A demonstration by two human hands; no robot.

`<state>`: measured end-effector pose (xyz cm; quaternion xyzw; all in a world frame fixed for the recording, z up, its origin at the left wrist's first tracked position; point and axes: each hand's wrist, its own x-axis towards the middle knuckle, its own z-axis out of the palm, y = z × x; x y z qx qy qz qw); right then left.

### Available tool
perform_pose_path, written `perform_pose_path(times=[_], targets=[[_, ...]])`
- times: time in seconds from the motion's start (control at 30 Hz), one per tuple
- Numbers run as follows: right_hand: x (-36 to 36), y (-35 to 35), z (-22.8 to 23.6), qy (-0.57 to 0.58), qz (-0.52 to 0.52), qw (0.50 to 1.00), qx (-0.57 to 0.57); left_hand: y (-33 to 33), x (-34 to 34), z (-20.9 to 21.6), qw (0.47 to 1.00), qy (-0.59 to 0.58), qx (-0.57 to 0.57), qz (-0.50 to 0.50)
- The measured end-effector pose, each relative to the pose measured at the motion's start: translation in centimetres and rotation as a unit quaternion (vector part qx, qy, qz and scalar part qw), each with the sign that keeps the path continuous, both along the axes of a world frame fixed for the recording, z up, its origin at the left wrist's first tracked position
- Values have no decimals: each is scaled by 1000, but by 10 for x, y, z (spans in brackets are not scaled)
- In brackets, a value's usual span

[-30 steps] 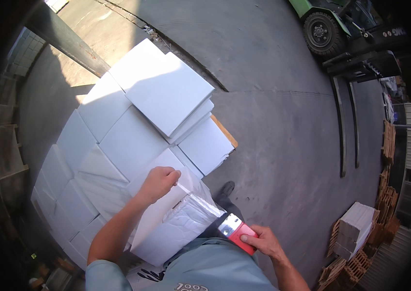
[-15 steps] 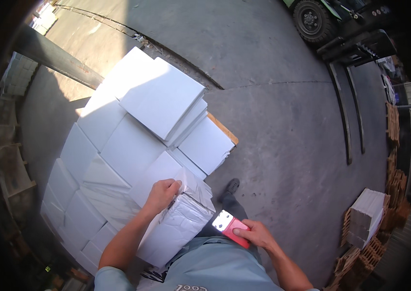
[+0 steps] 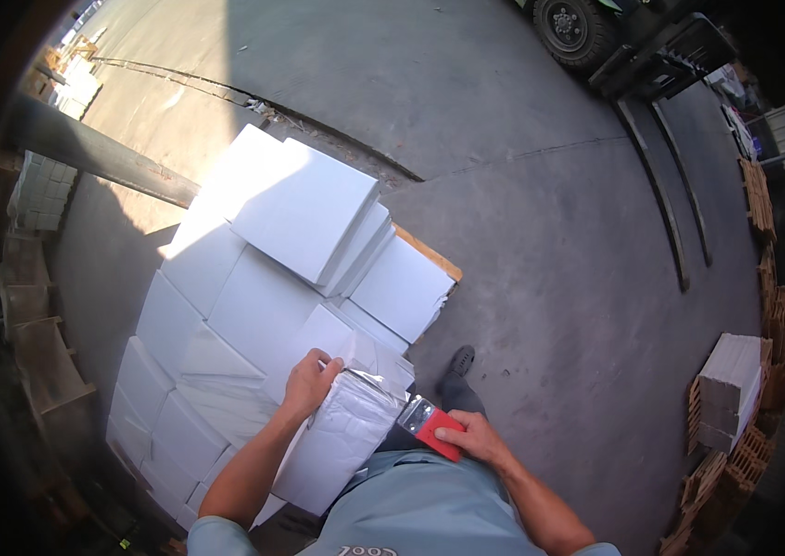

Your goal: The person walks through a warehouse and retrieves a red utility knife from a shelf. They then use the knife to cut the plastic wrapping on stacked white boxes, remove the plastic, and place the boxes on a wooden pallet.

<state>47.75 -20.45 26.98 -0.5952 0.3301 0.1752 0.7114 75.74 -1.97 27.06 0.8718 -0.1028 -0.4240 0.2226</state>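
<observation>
Clutching a red-handled tool [image 3: 429,427], my remote right hand [image 3: 476,437] sits just right of the plastic-wrapped box [image 3: 341,440], at the white stack's [image 3: 263,296] near side; my left hand [image 3: 309,382] pinches the box's far edge, fingers narrow.

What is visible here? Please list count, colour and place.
Wrapped package: one, white, lower centre
Tool: one, red and silver, below centre
Packages: many, white, piled ahead-left
Forklift: one, mostly dark, top right
Beam: one, grey, upper left
Boxlike stack: one, pale, lower right
Wooden pallets: several, brown, right edge
Block stack: one, whitish, far left
Other objects: several, brownish, unclear, left rim
Floor: one, grey, all around
Shirt: one, light blue, bottom
Shoe: one, dark, beside packages
Left hand: one, bare, on wrapped package
Right hand: one, bare, gripping tool
</observation>
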Motion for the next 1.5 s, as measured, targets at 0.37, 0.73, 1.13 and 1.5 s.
perform_pose_path(times=[0.37, 0.73, 1.13, 1.5], targets=[[-11, 3, -8, -30, -17, 999, 9, -34, -47, 20, 909, -295, -258, -145], [-12, 0, -18, -60, -31, 996, 52, -46, -46, 39, 765, -393, -262, -438], [-15, 3, -30, -42, -52, 983, 172, -56, -56, 40, 748, -350, -241, -510], [-48, 1, -45, -45, -34, 992, 110, -62, -64, 28, 780, -323, -274, -460]])
